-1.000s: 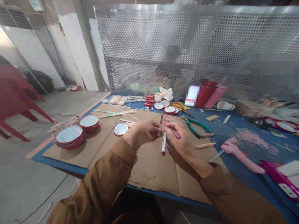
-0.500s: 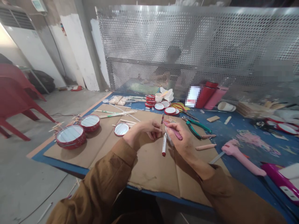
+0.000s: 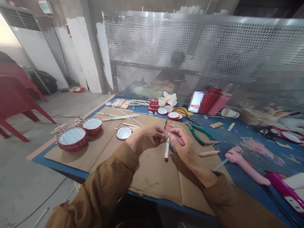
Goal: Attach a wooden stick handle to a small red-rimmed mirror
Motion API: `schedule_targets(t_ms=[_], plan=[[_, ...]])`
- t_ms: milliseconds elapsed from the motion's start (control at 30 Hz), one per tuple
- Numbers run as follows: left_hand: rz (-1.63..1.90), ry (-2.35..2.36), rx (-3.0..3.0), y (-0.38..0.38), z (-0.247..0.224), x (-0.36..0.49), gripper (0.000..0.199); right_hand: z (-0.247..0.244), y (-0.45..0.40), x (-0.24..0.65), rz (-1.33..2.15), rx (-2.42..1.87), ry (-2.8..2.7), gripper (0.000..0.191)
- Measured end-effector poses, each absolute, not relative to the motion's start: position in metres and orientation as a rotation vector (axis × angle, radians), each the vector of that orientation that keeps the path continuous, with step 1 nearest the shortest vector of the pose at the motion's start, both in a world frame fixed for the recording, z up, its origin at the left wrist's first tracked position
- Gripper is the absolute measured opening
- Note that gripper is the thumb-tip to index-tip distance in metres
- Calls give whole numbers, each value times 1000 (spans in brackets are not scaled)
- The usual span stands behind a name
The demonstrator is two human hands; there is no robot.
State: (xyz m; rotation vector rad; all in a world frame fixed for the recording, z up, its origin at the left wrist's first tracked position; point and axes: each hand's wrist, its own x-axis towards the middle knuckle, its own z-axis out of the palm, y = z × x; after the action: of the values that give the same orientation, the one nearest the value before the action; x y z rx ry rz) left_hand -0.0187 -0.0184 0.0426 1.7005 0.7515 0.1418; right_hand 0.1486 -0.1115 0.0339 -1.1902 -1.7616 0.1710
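Observation:
In the head view both my hands meet over the brown cardboard (image 3: pixel 152 167). My left hand (image 3: pixel 154 133) is closed, its fingertips pinching a narrow stick (image 3: pixel 165 122) that points away from me. My right hand (image 3: pixel 184 142) wraps round a slim pink-purple tool (image 3: pixel 178 139), whose tip touches or nearly touches the stick; its exact kind is unclear. Just below the fingers lies a white marker (image 3: pixel 167 151) with a red end. Small coloured rubber bands (image 3: pixel 175 127) are partly hidden behind my right hand.
Red-rimmed round pieces form stacks (image 3: pixel 72 139) at left; one piece (image 3: pixel 123 132) lies nearer. To the right are teal-handled pliers (image 3: pixel 196 136), wooden sticks (image 3: pixel 209 154), a pink glue gun (image 3: pixel 247 164) and a purple power strip (image 3: pixel 285 190). A perforated metal screen (image 3: pixel 147 47) stands behind.
The view has shifted slightly, so the background sits a little lower. Both hands keep almost the same place and grip; the right hand's tool has barely moved.

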Motion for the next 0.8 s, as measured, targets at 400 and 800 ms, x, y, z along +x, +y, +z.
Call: schedule_targets(t_ms=[400, 800], plan=[[146, 742, 1707, -16, 40, -18, 12, 31, -110, 149, 171, -1207, -1759, 13], [156, 751, 1719, -16, 40, -19, 13, 35, -112, 147, 143, -1196, -1764, 10]])
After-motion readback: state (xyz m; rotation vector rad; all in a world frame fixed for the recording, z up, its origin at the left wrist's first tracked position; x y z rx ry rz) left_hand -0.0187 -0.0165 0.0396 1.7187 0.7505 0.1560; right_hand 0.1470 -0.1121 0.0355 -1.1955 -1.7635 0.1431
